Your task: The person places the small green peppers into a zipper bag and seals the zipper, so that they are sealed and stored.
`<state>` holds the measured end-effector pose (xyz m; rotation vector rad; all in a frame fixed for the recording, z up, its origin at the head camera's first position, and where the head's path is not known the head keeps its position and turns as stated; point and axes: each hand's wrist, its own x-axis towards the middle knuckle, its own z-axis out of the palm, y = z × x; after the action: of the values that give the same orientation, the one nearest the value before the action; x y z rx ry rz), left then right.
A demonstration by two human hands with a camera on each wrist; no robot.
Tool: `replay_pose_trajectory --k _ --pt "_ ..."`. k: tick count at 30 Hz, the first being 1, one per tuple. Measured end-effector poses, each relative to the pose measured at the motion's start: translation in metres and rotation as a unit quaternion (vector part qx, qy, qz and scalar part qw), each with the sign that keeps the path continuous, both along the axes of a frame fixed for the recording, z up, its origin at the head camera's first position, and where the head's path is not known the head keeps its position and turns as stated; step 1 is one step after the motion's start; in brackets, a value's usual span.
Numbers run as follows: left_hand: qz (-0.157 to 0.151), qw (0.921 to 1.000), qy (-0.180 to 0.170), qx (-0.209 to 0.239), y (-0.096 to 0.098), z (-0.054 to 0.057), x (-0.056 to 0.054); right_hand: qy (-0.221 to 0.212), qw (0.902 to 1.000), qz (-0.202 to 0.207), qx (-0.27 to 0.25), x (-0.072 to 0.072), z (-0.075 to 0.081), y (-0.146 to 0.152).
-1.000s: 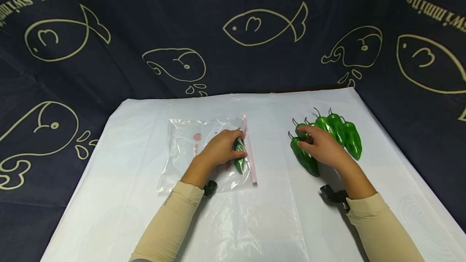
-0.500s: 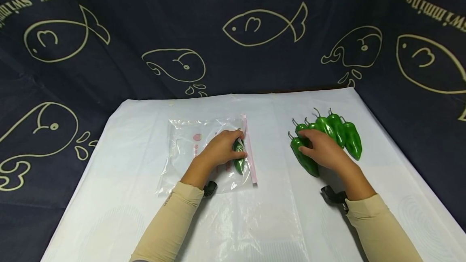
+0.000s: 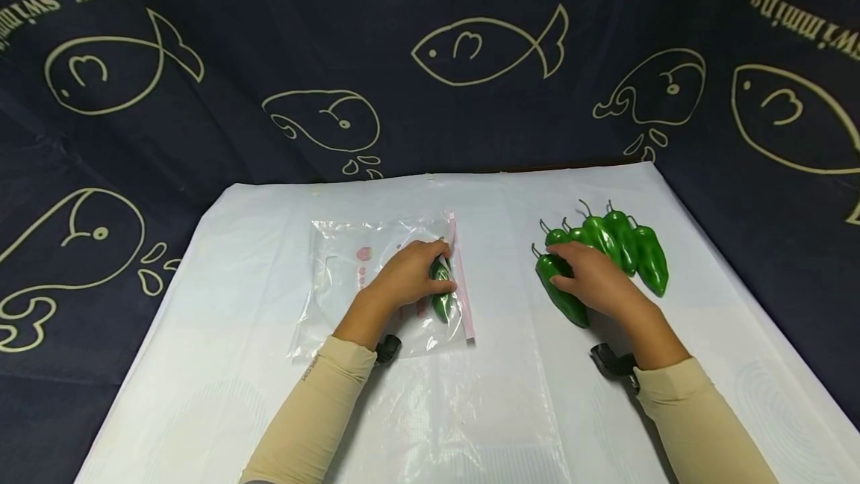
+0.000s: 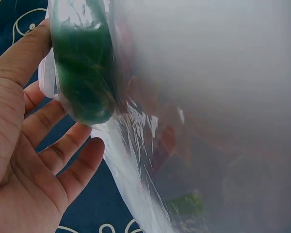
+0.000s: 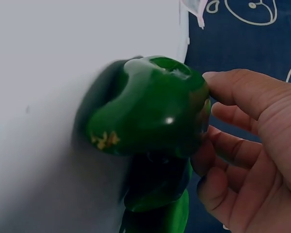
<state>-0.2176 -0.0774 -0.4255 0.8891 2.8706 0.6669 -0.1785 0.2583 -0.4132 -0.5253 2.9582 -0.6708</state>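
Note:
A clear zip bag (image 3: 336, 282) with a pink closure strip lies flat at the middle left, one green pepper (image 3: 441, 297) inside near its mouth. My left hand (image 3: 407, 272) holds the bag by that end; in the left wrist view, its thumb and fingers are around the bagged pepper (image 4: 85, 68) and the bag's edge. On the right, several glossy green peppers (image 3: 650, 256) lie side by side, stems pointing away. My right hand (image 3: 594, 277) pinches the nearest pepper (image 3: 561, 297) with thumb and fingers; the right wrist view shows the thumb touching its side (image 5: 145, 107).
A white sheet covers the table (image 3: 497, 364). Dark blue fabric (image 3: 430, 125) with fish and whale drawings hangs behind the table and along both sides. A black wrist device (image 3: 611, 361) is strapped to the right wrist, another (image 3: 387, 349) to the left.
My right hand has moved slightly left and down, and its thumb and fingers have come onto the nearest pepper. The left hand and the bag stay put.

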Motion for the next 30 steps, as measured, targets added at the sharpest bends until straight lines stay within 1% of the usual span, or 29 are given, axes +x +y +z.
replay_pose_trajectory --k 9,14,18,23,30 --pt "0.001 1.0 0.001 -0.003 0.0004 0.0012 0.0002 -0.021 0.9997 -0.001 0.011 -0.0014 0.0028 -0.002" --pt "0.0 1.0 0.003 -0.003 0.0006 0.0019 0.0008 -0.02 0.9996 0.006 0.017 -0.0037 0.0042 -0.0026" --pt "-0.001 1.0 0.002 -0.002 0.0008 0.0015 0.0015 -0.018 0.9993 0.014 0.031 -0.0051 0.004 -0.0031" --pt "0.001 1.0 0.003 -0.006 0.0018 0.0016 0.0016 -0.03 0.9984 0.008 0.047 -0.0057 0.0052 -0.0051" --pt "0.002 1.0 0.007 -0.006 0.0017 0.0016 0.0012 -0.039 0.9981 0.004 0.046 -0.0058 0.0078 -0.0061"
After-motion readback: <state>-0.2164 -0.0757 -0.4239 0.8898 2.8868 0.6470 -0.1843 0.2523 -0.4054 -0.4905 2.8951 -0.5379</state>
